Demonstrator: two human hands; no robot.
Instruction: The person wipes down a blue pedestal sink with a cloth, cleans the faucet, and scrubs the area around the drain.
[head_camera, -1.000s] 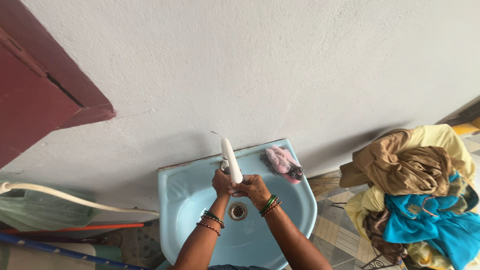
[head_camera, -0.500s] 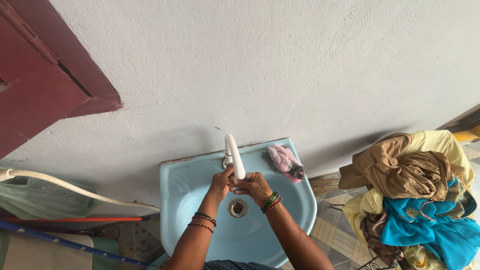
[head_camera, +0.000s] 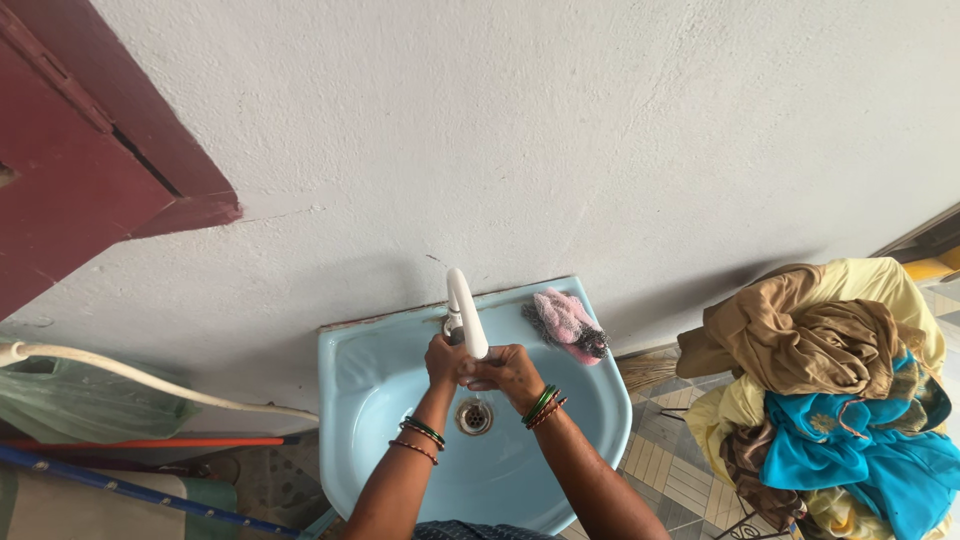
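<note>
- left hand (head_camera: 444, 360) and right hand (head_camera: 510, 372) pressed together, fingers curled, under white tap (head_camera: 464, 312) spout; whether they hold anything: cannot tell
- below: drain (head_camera: 474, 417), blue sink (head_camera: 380, 380)
- pink scrubber (head_camera: 565, 322) on rim, right
- clothes pile (head_camera: 830, 390) far right

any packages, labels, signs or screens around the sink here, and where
No labels, signs or screens show.
Nearest to a package: a green plastic bag, crumpled and see-through, low at the far left against the wall, under a white hose.
</note>
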